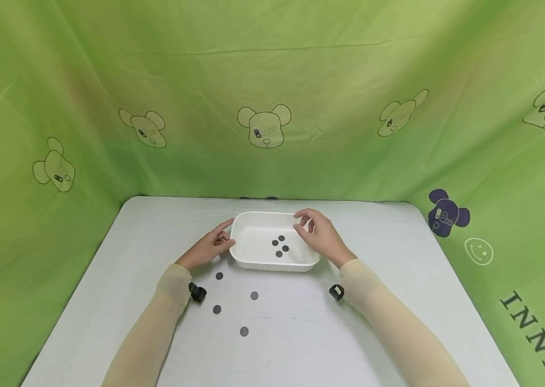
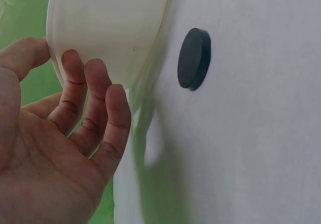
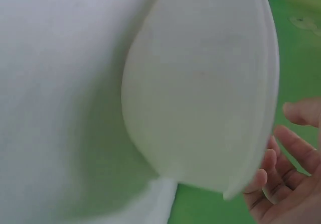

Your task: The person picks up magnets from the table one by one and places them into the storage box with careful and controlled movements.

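Note:
A white rectangular plastic tub (image 1: pixel 272 266) with rounded corners stands on the table, with several small dark round discs (image 1: pixel 279 254) on its floor. My left hand (image 1: pixel 209 248) is at the tub's left end. Its thumb touches the rim, and the loosely bent fingers lie along the outer wall (image 2: pixel 110 28). Over the tub's right end is my right hand (image 1: pixel 321 236), thumb and index finger apart and nothing visible between them. In the right wrist view, some of its fingers (image 3: pixel 261 179) are partly hidden behind the rim.
Several more dark discs lie on the white tabletop (image 1: pixel 296 333) in front of the tub, including one disc (image 1: pixel 219 276) near my left wrist and another disc (image 1: pixel 244 331) closer to me. A green printed curtain (image 1: pixel 267 172) encloses the table at the back and sides.

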Demonstrator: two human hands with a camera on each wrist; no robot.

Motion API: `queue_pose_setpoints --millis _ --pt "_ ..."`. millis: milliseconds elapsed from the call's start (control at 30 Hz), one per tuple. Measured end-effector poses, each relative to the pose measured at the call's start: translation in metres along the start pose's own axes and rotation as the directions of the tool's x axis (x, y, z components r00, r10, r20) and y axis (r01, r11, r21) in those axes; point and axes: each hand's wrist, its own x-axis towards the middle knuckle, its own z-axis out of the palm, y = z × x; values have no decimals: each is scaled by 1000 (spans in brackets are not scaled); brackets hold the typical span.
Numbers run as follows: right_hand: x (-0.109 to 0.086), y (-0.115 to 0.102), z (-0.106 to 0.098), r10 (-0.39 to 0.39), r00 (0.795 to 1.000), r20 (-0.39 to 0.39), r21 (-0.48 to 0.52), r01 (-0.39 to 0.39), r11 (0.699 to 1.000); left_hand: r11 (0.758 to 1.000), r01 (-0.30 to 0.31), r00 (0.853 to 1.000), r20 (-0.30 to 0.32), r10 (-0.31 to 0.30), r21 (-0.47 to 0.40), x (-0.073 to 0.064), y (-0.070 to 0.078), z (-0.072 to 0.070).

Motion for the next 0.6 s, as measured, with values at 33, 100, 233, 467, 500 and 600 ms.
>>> queue_pose_setpoints --millis 33,100,233,467,500,600 --pt "-1 2 -3 1 1000 -7 2 -1 1000 1000 -1 1000 -2 1 4 0 0 0" --pt "-4 5 -8 10 1000 -19 8 -10 1000 1000 -5 1000 -4 5 7 0 0 0" --pt "-12 12 -17 22 999 -32 28 -21 999 1000 -12 1000 -2 12 5 0 2 1" --pt "-26 29 -23 67 997 -41 49 -65 997 1000 2 1000 -11 -2 8 1 0 1" --pt "-29 31 -23 85 996 -35 54 -83 995 1000 4 1000 -12 -4 11 0 0 1" --pt "-35 36 -22 134 991 -12 76 -132 988 1000 5 1000 -11 -5 15 0 0 1"
